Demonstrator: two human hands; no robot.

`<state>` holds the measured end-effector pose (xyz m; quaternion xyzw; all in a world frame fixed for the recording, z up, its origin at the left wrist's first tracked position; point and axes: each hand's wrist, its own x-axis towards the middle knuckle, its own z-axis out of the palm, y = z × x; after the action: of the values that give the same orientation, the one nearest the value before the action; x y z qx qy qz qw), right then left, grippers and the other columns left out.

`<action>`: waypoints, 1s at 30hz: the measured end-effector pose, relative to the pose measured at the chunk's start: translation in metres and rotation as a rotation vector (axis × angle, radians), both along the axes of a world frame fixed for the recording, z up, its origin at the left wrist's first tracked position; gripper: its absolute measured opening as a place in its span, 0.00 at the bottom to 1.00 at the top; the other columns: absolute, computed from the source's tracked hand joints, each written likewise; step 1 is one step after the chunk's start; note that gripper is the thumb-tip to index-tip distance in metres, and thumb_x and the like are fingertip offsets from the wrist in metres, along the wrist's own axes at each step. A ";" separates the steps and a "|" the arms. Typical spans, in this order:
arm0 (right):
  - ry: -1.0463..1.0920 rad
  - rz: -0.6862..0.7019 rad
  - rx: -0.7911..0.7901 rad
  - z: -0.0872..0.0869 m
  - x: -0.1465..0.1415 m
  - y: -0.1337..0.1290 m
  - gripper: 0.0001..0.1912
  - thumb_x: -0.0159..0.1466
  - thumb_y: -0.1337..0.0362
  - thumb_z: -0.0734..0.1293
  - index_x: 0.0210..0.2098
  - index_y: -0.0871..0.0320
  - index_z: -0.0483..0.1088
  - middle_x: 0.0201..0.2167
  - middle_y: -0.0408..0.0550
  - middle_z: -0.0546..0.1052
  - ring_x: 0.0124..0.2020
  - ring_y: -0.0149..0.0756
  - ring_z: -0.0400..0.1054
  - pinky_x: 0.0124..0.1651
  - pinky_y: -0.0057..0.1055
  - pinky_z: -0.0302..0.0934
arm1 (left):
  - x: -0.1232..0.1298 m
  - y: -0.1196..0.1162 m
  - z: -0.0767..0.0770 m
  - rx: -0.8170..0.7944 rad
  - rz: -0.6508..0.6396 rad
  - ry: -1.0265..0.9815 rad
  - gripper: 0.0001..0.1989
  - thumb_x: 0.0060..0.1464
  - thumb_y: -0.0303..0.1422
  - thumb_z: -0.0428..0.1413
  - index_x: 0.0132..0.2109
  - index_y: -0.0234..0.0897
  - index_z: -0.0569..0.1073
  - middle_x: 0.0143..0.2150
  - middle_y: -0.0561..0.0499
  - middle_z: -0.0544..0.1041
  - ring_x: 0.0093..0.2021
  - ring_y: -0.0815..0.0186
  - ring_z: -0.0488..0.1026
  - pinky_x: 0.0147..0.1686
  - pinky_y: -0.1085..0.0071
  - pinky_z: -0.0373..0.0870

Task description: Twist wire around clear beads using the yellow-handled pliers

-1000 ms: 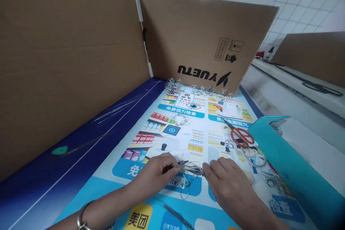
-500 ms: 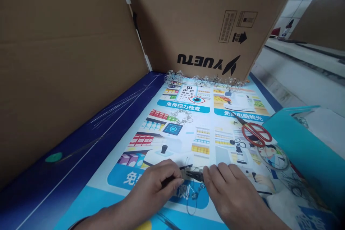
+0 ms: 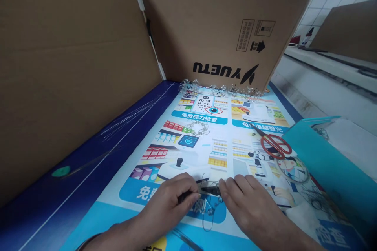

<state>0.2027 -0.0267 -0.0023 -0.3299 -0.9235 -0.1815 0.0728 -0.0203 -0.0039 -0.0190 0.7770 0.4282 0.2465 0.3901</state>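
My right hand (image 3: 250,206) is wrapped round a pair of dark pliers (image 3: 212,191), whose narrow jaws point left toward my left hand (image 3: 175,200). The left thumb and fingers are pinched together on a thin wire piece (image 3: 208,228), and the pliers' tips meet it close to those fingertips. Loops of this wire hang below the jaws, with small clear beads (image 3: 210,211) on them. My fingers cover the part of the wire being gripped. Under my wrists lie several loose straight wires (image 3: 185,239).
Red-handled scissors (image 3: 275,145) and a wire coil (image 3: 293,169) lie to the right, beside a turquoise box (image 3: 326,164). A wire ring (image 3: 198,127) lies ahead. More wire pieces (image 3: 220,89) line the foot of the cardboard wall (image 3: 224,19). Loose strands (image 3: 132,117) lie left, near a green lump (image 3: 61,171).
The pliers' tips have shifted slightly left, closer to my left fingertips. Both hands keep their grips. The whole view has turned a little.
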 end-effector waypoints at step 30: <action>0.149 0.008 -0.382 0.009 0.016 0.014 0.11 0.64 0.70 0.59 0.45 0.58 0.67 0.31 0.47 0.71 0.34 0.36 0.61 0.37 0.34 0.54 | -0.006 0.001 0.001 -0.004 0.061 -0.055 0.07 0.60 0.33 0.44 0.35 0.39 0.65 0.37 0.51 0.72 0.35 0.67 0.67 0.34 0.71 0.64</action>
<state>0.2190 -0.0124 0.0067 -0.3465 -0.9346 0.0222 0.0776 -0.0266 -0.0027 -0.0181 0.7559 0.4411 0.2785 0.3955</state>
